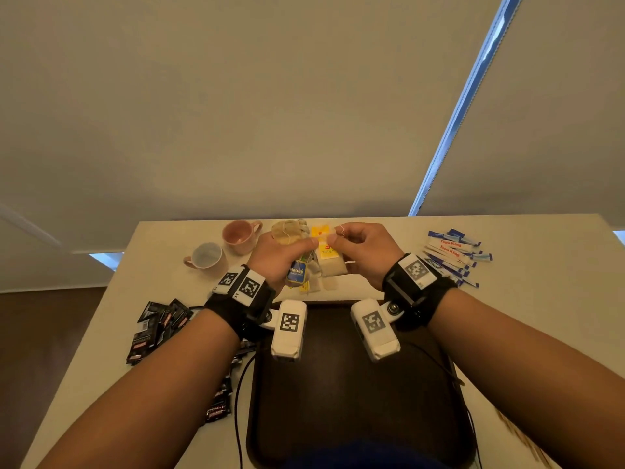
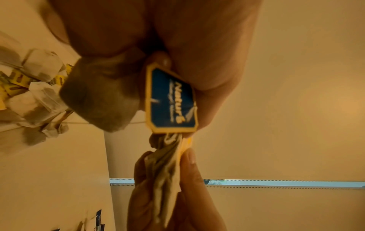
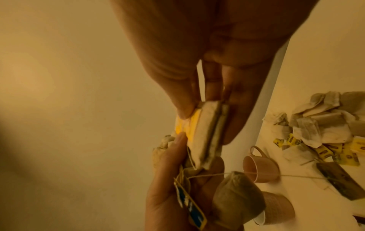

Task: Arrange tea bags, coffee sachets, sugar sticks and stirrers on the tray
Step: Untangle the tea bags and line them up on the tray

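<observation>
Both hands are raised over the far half of the table, above a loose pile of tea bags [image 1: 316, 284]. My left hand [image 1: 304, 247] grips a bunch of tea bags [image 2: 100, 100] with a blue "Natura" tag [image 1: 297, 271] hanging from them. My right hand [image 1: 338, 236] pinches a flat tea bag [image 3: 207, 132] with a yellow tag [image 1: 326, 247], right against the left thumb. The dark tray [image 1: 338, 384] lies under my wrists. Black coffee sachets [image 1: 159, 326] are scattered to its left, sugar sticks [image 1: 453, 255] lie at the right, and wooden stirrers [image 1: 521, 431] show near the right edge.
A pink cup [image 1: 238, 235] and a second cup with a pale blue inside [image 1: 206, 255] stand at the back left. A black cable [image 1: 238, 401] runs along the tray's left side. The table's far edge is just behind the hands.
</observation>
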